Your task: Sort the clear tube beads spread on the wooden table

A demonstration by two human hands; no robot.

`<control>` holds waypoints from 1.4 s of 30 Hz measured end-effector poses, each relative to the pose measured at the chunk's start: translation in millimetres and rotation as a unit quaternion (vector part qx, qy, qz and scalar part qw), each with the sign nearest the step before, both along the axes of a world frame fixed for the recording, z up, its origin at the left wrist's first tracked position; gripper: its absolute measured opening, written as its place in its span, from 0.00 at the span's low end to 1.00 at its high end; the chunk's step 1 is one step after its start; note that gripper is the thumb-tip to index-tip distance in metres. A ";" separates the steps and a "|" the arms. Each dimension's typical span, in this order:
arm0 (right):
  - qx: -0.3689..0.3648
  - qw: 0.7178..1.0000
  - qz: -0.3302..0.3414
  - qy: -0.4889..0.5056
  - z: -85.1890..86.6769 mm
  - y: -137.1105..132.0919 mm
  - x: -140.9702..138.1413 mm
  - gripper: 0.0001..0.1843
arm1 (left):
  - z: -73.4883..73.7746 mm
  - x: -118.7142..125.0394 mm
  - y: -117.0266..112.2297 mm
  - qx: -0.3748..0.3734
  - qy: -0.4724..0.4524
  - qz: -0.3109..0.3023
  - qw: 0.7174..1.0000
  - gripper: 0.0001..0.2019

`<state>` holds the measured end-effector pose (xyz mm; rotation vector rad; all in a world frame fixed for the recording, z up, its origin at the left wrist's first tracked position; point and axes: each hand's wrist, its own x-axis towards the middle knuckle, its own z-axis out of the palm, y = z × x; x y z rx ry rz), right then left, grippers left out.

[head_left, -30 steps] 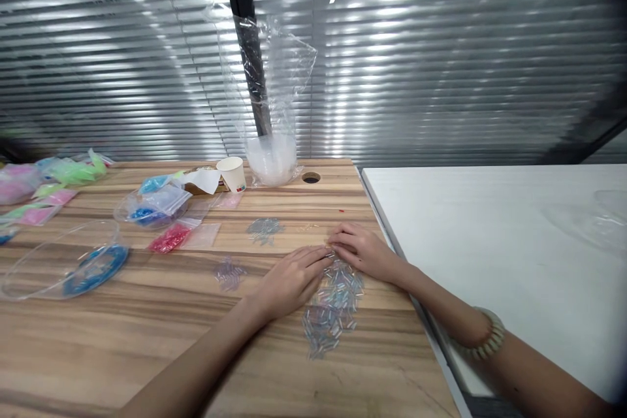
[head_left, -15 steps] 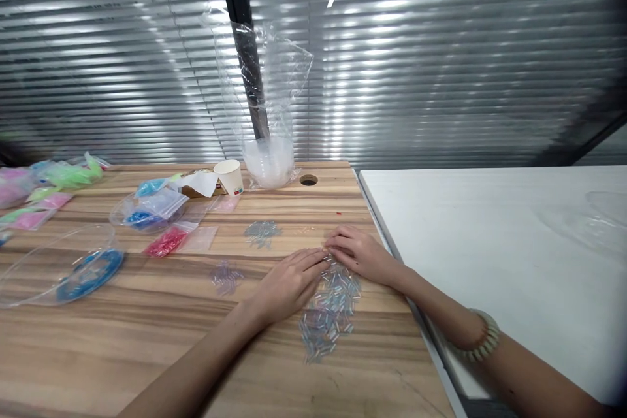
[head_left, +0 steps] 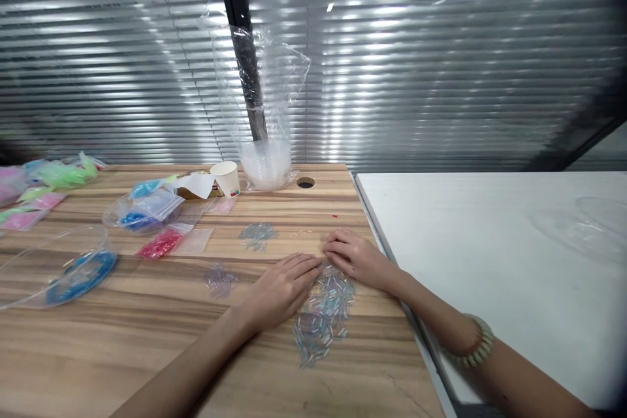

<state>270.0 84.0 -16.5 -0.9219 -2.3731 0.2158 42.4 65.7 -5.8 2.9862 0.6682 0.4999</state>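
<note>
L hand now sits slightly apart from R hand, so bead-handling's prob. mid-step, w/ clear bugle-bead pile approx. 6 o'clock on bench; fingers curled, can't tell if pinching any.

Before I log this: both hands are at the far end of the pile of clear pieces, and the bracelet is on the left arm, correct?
No: the head view shows the bracelet on the right arm, not the left. The left hand and right hand are at the far end of the pile of clear pieces.
</note>
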 end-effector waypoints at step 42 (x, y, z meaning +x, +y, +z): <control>0.016 1.000 0.011 0.001 1.4 -1.5 -2.3 0.10 | 1.2 -2.5 -2.4 -0.019 -0.036 -0.007 0.999 0.16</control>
